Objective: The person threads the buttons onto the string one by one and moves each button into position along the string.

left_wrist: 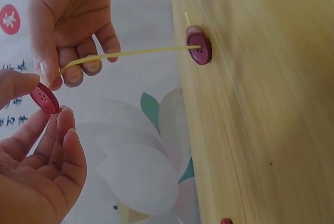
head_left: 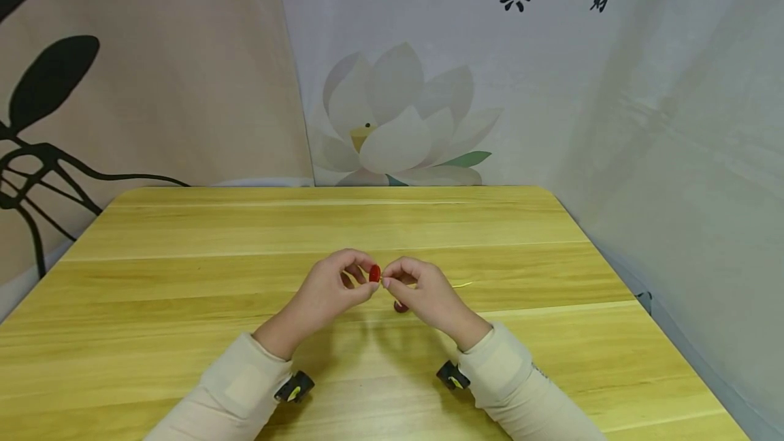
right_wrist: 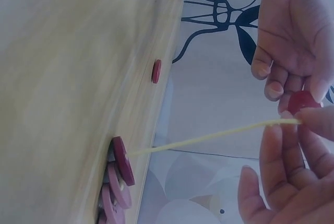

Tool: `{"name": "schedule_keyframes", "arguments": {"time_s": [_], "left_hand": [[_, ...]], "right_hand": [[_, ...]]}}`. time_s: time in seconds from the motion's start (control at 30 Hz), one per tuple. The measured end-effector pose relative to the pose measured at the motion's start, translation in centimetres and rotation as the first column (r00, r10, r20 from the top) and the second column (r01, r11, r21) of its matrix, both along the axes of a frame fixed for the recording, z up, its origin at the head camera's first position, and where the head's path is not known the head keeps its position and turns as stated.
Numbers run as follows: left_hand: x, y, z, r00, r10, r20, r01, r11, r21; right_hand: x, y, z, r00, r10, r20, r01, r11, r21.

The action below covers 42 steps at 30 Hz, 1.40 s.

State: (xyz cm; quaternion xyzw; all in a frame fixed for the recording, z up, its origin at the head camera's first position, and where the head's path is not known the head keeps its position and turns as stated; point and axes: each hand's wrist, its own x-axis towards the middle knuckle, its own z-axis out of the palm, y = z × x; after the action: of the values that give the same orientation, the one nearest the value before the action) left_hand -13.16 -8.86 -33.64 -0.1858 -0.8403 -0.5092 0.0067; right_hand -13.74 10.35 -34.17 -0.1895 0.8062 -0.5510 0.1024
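Between thumb and fingertips my left hand (head_left: pixel 327 291) pinches a red button (head_left: pixel 374 273), standing on edge. Its holes show in the left wrist view, where the button (left_wrist: pixel 44 97) tilts between thumb and fingers. Close on its right, my right hand (head_left: pixel 431 295) pinches a yellow string (right_wrist: pixel 219 137) right at the button. The string slants down to a dark red button (right_wrist: pixel 122 161) through which it is threaded. Behind that one, several pink buttons (right_wrist: pixel 112 208) lean against each other on the table. Part of this row is hidden by my right hand in the head view.
A wooden table (head_left: pixel 245 223) spreads under both hands. Another red button (right_wrist: pixel 156 71) lies on it apart from the row. A yellow string end (head_left: pixel 463 284) pokes out beyond my right hand. Printed curtains (head_left: pixel 612 87) hang behind the table's far edge.
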Motion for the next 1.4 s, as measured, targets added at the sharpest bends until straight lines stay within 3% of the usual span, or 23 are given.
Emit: {"name": "schedule_keyframes", "arguments": {"time_s": [1.03,1.4], "left_hand": [[0.03,0.19,-0.11,0.999,0.003,0.051,-0.004,1.0,0.021],[0.07,0.12,-0.15,0.998,0.011,0.059,-0.014,0.999,0.038]], "right_hand": [[-0.11,-0.35,-0.2,0.999,-0.041,0.02,0.042,0.999,-0.028],[0.1,-0.32,-0.1,1.0,-0.021,0.0,0.021,1.0,-0.016]]}}
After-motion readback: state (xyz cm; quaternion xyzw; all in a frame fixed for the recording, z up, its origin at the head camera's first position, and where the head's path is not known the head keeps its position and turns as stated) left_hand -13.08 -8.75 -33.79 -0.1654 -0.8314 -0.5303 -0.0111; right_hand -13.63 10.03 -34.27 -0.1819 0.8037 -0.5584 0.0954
